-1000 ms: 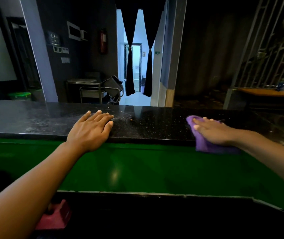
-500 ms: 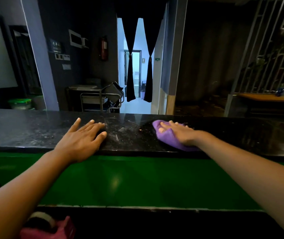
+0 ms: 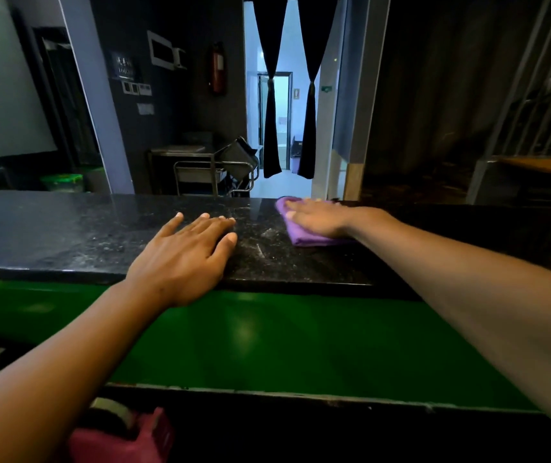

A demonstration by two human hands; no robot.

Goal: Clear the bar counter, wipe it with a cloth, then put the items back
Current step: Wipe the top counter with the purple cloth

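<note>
right now we are in the wiping step, judging by how things lie. our right hand [image 3: 320, 218] lies flat on the purple cloth [image 3: 304, 237], fingers straight and together, pressing it down rather than pinching it. the cloth sits on the black bar counter [image 3: 66, 228] towards its far edge, just right of the middle of our view, with a folded edge showing nearer to us under the palm. our left hand [image 3: 183, 259] rests open on the counter's near edge, fingers spread and relaxed, holding nothing, well apart from the cloth; we judge that it braces us.

the cloth looks soft, light and limp, probably microfibre, so it will bunch or fold if we push from one corner only. we think the best hold is what we have: the whole palm over its middle, so pressure spreads and the cloth slides as one piece. the stone top looks hard, glossy and slick, and pale smears and specks show between our hands, so that stretch seems not yet wiped. no items stand on the part of the counter we can see. below it runs a green panel [image 3: 267, 339], and a pink thing [image 3: 127, 439] lies low at the left; we cannot tell what it is.
</note>
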